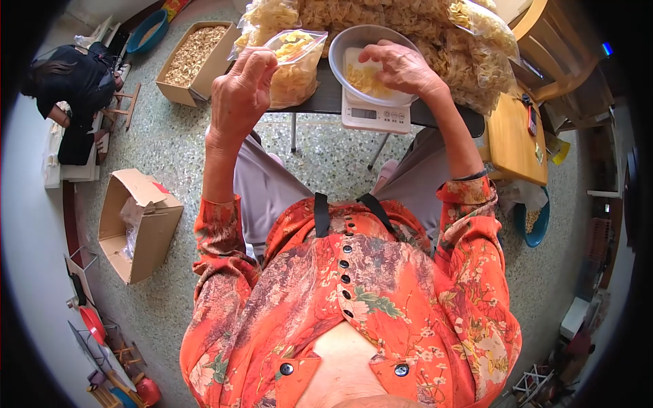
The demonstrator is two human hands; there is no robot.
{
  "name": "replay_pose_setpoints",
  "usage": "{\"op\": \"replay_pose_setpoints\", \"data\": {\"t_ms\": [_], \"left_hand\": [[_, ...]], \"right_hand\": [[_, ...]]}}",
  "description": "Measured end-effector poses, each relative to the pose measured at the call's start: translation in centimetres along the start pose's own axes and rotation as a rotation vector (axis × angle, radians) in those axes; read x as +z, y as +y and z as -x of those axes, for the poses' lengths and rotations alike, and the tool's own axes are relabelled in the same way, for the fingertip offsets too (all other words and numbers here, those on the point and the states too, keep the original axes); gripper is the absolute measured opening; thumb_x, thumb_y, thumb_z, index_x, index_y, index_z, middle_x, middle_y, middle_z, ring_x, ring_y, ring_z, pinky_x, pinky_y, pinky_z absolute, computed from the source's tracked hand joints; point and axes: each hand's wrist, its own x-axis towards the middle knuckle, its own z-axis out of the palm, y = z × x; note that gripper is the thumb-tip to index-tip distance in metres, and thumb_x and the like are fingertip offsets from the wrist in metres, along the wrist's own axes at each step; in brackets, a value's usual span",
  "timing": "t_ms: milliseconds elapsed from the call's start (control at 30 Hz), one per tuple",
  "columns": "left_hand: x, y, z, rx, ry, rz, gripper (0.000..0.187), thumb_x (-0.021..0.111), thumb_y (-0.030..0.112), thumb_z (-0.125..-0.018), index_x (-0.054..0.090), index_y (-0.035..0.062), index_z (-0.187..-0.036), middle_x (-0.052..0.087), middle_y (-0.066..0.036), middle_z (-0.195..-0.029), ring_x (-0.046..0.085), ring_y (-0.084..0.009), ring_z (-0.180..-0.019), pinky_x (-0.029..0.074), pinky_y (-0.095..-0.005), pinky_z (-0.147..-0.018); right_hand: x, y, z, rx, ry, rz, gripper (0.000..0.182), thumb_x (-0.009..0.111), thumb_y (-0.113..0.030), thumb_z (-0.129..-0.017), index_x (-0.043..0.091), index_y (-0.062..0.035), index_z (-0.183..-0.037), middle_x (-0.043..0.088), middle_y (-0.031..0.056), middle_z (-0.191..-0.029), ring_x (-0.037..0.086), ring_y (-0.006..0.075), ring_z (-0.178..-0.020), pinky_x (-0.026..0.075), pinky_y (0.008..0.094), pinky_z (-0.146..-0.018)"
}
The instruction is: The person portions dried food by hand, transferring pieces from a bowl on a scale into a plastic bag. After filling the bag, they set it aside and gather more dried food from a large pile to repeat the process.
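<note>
My left hand (243,92) pinches the left edge of a clear zip bag (294,85) filled with pale yellow dried slices. The bag stands upright with its mouth open, at the near edge of a dark table (333,97). My right hand (407,68) reaches into a translucent plastic bowl (340,42), its fingers curled above yellow dried slices (367,80). Whatever its fingertips hold is hard to make out. Under the bowl is a white kitchen scale (376,117) with a small display, too small to read.
Many filled bags (408,17) are heaped along the table's far side. A wooden chair (520,136) stands at right, near a blue basin (532,221). Leftward are a carton of dried pieces (194,58), an open cardboard box (139,224) and a seated person in black (78,85).
</note>
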Motion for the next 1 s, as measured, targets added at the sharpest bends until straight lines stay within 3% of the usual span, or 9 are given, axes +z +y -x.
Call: {"op": "replay_pose_setpoints", "data": {"t_ms": [200, 433, 600, 667, 733, 800, 867, 1000], "left_hand": [[-0.1, 0.2, -0.2, -0.010, -0.009, -0.004, 0.015, 0.072, 0.004, -0.091, 0.060, 0.0091, -0.098, 0.071, -0.006, -0.099, 0.071, -0.0313, -0.078, 0.056, -0.0389, -0.061], [-0.1, 0.1, -0.1, 0.007, 0.005, -0.011, 0.016, 0.073, 0.003, -0.089, 0.061, 0.0088, -0.098, 0.070, -0.006, -0.099, 0.071, -0.0307, -0.076, 0.056, -0.0391, -0.060], [-0.4, 0.3, -0.1, 0.026, 0.035, 0.000, 0.016, 0.075, 0.003, -0.087, 0.063, 0.0085, -0.096, 0.071, -0.006, -0.099, 0.072, -0.0304, -0.075, 0.057, -0.0385, -0.060], [-0.2, 0.0, 0.1, 0.003, 0.012, 0.046, 0.015, 0.069, -0.008, -0.091, 0.065, 0.0038, -0.100, 0.071, -0.008, -0.102, 0.068, -0.0151, -0.069, 0.056, -0.0312, -0.058], [0.0, -0.1, 0.1, -0.004, 0.029, 0.062, 0.015, 0.070, -0.008, -0.091, 0.065, 0.0037, -0.100, 0.071, -0.008, -0.102, 0.068, -0.0152, -0.069, 0.056, -0.0315, -0.059], [0.0, -0.1, 0.1, -0.015, 0.043, 0.064, 0.016, 0.070, -0.008, -0.090, 0.065, 0.0035, -0.100, 0.070, -0.008, -0.101, 0.068, -0.0153, -0.070, 0.056, -0.0318, -0.060], [0.0, 0.1, 0.0, 0.021, 0.055, 0.074, 0.016, 0.070, -0.008, -0.090, 0.065, 0.0033, -0.100, 0.069, -0.009, -0.101, 0.068, -0.0150, -0.070, 0.057, -0.0319, -0.060], [-0.3, 0.6, -0.1, 0.012, 0.057, 0.032, 0.020, 0.073, -0.007, -0.086, 0.066, 0.0051, -0.100, 0.066, -0.011, -0.101, 0.070, -0.0273, -0.081, 0.058, -0.0375, -0.069]], "right_hand": [[0.5, -0.3, -0.9, 0.137, -0.159, 0.051, 0.024, 0.066, -0.015, -0.082, 0.068, -0.0139, -0.106, 0.068, 0.0075, -0.093, 0.067, 0.0274, -0.098, 0.052, 0.0422, -0.089], [-0.6, 0.2, -0.6, 0.095, -0.041, -0.087, 0.021, 0.069, -0.014, -0.082, 0.071, -0.0083, -0.101, 0.069, 0.0084, -0.084, 0.070, 0.0270, -0.083, 0.055, 0.0389, -0.077], [-4.3, 0.4, 1.0, 0.272, 0.081, -0.304, 0.020, 0.076, -0.013, -0.087, 0.072, -0.0047, -0.104, 0.068, 0.0024, -0.080, 0.065, 0.0105, -0.076, 0.054, 0.0290, -0.073], [-4.5, 0.8, 1.2, 0.253, 0.149, -0.304, 0.022, 0.078, -0.015, -0.085, 0.074, -0.0069, -0.105, 0.071, 0.0039, -0.082, 0.068, 0.0121, -0.076, 0.056, 0.0301, -0.071], [-6.0, -0.9, 1.1, 0.274, 0.263, -0.509, 0.023, 0.080, -0.013, -0.087, 0.074, -0.0075, -0.108, 0.072, 0.0016, -0.085, 0.067, 0.0092, -0.077, 0.056, 0.0273, -0.073], [-6.5, -2.9, -0.1, 0.265, 0.283, -0.490, 0.024, 0.080, -0.011, -0.089, 0.074, -0.0088, -0.111, 0.072, 0.0001, -0.087, 0.066, 0.0066, -0.078, 0.056, 0.0241, -0.074], [-6.1, -4.9, -1.6, 0.138, 0.377, -0.668, 0.024, 0.080, -0.011, -0.089, 0.074, -0.0092, -0.112, 0.071, 0.0000, -0.086, 0.066, 0.0060, -0.078, 0.056, 0.0234, -0.073], [-2.9, -9.4, -5.4, 0.004, 0.365, -0.634, 0.022, 0.080, -0.008, -0.086, 0.071, -0.0058, -0.107, 0.072, 0.0043, -0.085, 0.067, 0.0103, -0.076, 0.057, 0.0268, -0.072]]}}
